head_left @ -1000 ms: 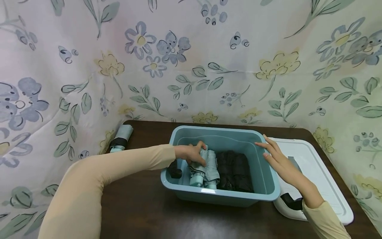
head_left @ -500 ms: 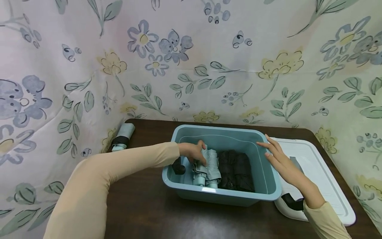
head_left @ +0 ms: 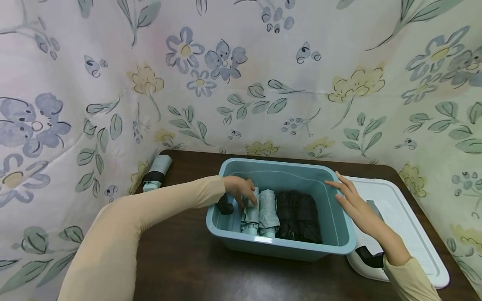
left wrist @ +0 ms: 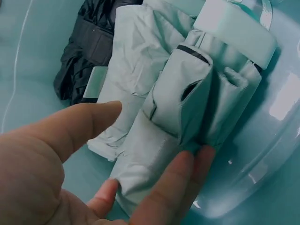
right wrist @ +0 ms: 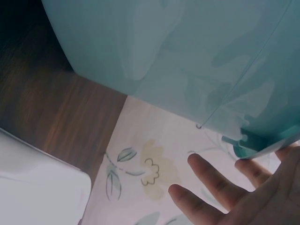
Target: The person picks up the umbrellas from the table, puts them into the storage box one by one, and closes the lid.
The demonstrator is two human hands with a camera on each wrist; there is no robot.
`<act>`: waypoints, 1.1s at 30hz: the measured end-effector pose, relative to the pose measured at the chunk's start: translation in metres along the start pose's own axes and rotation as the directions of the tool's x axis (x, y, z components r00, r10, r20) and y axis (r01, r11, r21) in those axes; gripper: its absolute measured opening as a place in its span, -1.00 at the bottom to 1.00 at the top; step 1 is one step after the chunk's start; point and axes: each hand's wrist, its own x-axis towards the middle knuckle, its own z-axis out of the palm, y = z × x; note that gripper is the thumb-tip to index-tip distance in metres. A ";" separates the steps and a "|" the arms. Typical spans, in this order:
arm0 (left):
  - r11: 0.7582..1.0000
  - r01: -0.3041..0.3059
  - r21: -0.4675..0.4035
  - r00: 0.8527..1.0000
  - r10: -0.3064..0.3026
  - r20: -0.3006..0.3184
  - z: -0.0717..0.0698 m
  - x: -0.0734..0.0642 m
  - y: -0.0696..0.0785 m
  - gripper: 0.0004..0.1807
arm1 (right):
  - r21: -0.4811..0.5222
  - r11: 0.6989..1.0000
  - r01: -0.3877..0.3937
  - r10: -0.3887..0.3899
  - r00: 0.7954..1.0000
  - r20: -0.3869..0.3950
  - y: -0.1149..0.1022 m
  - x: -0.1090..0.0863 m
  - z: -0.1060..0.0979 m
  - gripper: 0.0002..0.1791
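Observation:
My left hand (head_left: 240,190) reaches into a blue-green plastic bin (head_left: 278,249). Its thumb stands apart from the fingers, whose tips lie loosely at the side of a folded mint umbrella (left wrist: 176,96). That umbrella lies lengthwise at the left of the row, its pale handle toward the bin's front. Beside it sits a second mint umbrella (head_left: 268,211), followed by two black folded umbrellas (head_left: 287,214). My right hand (head_left: 355,207) rests at the bin's right rim with fingers extended; in the right wrist view the rim (right wrist: 281,144) passes by the fingers.
Another umbrella (head_left: 160,164), pale with a black band, lies at the table's back left. A white lid (head_left: 404,225) lies right of the bin, under my right forearm. The dark wooden table (head_left: 180,259) meets a floral cloth (head_left: 233,138) behind.
My left hand has loosened from the leftmost mint umbrella and shifted slightly to its left side. That umbrella now lies flatter beside its neighbour. The right hand stays at the rim.

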 end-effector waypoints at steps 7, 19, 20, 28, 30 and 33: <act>0.985 -0.049 0.166 0.997 0.038 0.074 -0.002 -0.011 0.000 -0.44 | 0.002 1.000 -0.001 0.001 1.000 -0.003 0.001 -0.002 0.002 -0.53; 0.916 -0.171 0.363 0.985 0.145 0.097 0.002 -0.027 0.002 -0.34 | -0.002 1.000 -0.006 0.006 1.000 -0.015 0.000 -0.001 0.001 -0.54; 0.913 -0.187 0.363 0.982 0.159 0.104 0.002 -0.029 0.003 -0.34 | -0.003 1.000 -0.006 0.006 1.000 -0.015 0.000 -0.001 0.001 -0.55; 0.899 -0.301 0.318 0.950 0.256 0.178 -0.004 -0.047 0.009 -0.39 | -0.011 1.000 -0.005 0.005 1.000 -0.019 0.000 -0.002 0.001 -0.55; 0.887 -0.326 0.327 0.943 0.280 0.180 -0.007 -0.050 0.008 -0.41 | -0.009 1.000 -0.004 0.004 1.000 -0.021 0.000 -0.002 0.001 -0.55; 0.862 -0.372 0.343 0.927 0.327 0.183 -0.011 -0.054 0.007 -0.42 | -0.002 1.000 -0.003 0.003 1.000 -0.022 -0.001 -0.002 0.001 -0.55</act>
